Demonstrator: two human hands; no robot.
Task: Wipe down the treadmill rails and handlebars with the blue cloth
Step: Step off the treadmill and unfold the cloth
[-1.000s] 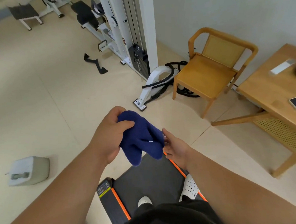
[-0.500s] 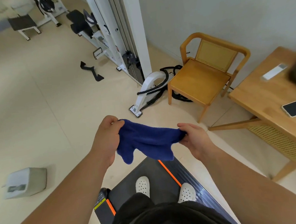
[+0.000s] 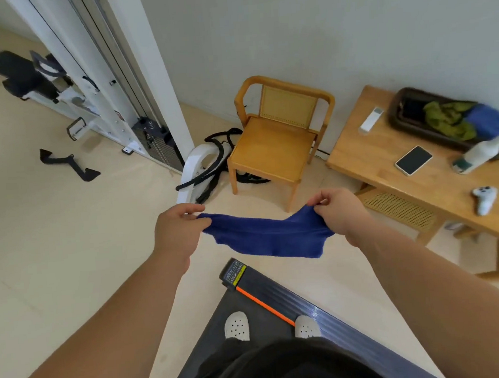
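- Down at the bottom of the view, two white shoes (image 3: 236,325) stand on the dark belt of the treadmill (image 3: 251,321); its ribbed side rail (image 3: 324,310) with an orange stripe runs along the right side.
- No handlebar is visible from this angle, so perhaps it is outside the view.
- Above the belt, the blue cloth (image 3: 268,236) hangs in the air, well clear of the rail, and sags in the middle.
- The left hand (image 3: 176,232) pinches one end of it and the right hand (image 3: 340,215) pinches the other; the hands are held apart.
- The cloth looks soft, light and limp, so I think it will fold easily; for wiping it is better to gather it into one palm than to hold it by the corners.
- Farther away stand a wooden chair (image 3: 277,145) and a wooden table (image 3: 418,171) by the wall.
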